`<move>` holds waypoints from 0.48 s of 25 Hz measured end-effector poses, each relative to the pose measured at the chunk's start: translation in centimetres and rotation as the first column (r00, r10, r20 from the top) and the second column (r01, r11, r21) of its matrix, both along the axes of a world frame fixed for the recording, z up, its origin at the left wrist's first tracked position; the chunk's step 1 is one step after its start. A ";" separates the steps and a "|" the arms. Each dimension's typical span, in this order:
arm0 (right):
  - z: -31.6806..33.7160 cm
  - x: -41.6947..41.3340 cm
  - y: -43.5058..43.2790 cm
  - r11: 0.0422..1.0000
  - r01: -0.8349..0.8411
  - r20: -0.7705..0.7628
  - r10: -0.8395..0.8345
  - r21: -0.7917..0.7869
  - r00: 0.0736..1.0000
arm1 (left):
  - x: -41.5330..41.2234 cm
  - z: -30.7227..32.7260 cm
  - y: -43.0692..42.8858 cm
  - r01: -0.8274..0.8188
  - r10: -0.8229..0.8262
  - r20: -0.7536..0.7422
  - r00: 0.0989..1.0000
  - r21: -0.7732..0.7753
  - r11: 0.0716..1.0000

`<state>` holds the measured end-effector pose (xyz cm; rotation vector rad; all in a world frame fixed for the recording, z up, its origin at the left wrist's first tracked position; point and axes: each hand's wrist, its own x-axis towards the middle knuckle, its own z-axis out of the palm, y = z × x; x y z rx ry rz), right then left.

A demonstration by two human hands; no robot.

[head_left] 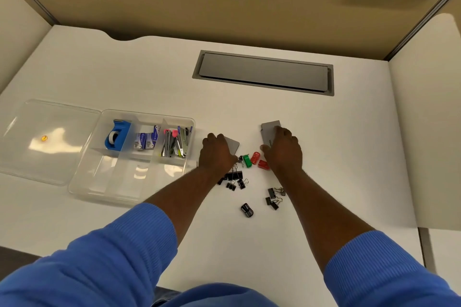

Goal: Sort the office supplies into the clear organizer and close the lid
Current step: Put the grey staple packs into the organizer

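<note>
The key relation is that the clear organizer (pixel 112 183) lies to the left of both hands, so the left hand (pixel 217 151) is the nearer one and has only a short move across to its right wall. The right hand (pixel 283 148) would have to cross over the loose pile.

The left hand covers the left part of a flat grey piece (pixel 234 145) lying flat on the counter (pixel 324 132), just beside the organizer's right wall. Its fingers are bent down onto the piece, but the hand hides whether they pinch it or only press.

The right hand holds a grey block (pixel 270 128). Its thumb is on the near-left edge and its fingers are curled over the top. The block's long axis runs near to far, tilted slightly left.

Between the wrists lie a green piece (pixel 247 161), red pieces (pixel 259 161) and scattered binder clips (pixel 234 177), all unsorted. The lid (pixel 37 157) lies open to the organizer's left, so closing it is probably a long way off
</note>
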<state>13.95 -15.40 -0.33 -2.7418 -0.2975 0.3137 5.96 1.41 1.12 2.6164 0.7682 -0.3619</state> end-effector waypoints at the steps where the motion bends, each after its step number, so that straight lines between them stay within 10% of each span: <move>1: 0.1 0.1 0.1 1.000 0.008 -0.004 -0.008 0.003 1.000 | 0.1 0.0 0.0 0.005 -0.005 -0.001 1.000 0.001 1.000; 12: 2.4 0.7 0.8 0.997 0.057 0.050 -0.060 0.060 0.997 | 1.0 2.9 0.4 0.017 -0.021 0.128 0.992 0.031 0.999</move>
